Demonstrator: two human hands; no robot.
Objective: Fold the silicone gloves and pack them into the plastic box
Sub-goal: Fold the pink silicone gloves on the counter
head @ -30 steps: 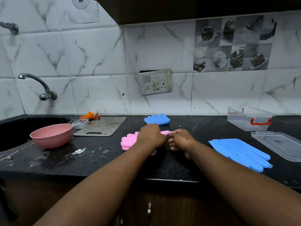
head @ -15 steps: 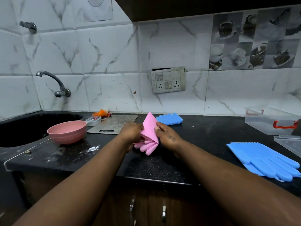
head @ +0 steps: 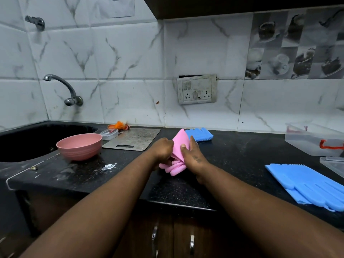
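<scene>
Pink silicone glove (head: 179, 146): centre frame, doubled over, pinched between our left hand (head: 162, 150) and right hand (head: 192, 157) above the counter (head: 232, 155). Blue glove (head: 200, 134): behind it, apparently folded. Blue gloves (head: 307, 183): lower right, flat, unfolded. Plastic box (head: 312, 141): far right, open, seemingly nothing packed yet; lid (head: 333, 162) beside it.

A single wide-angle head-worn view looks forward and down from close above the speckled black stone counter (head: 232, 157), facing the white marble-tiled back wall (head: 130, 81), with both forearms reaching in from below.
</scene>
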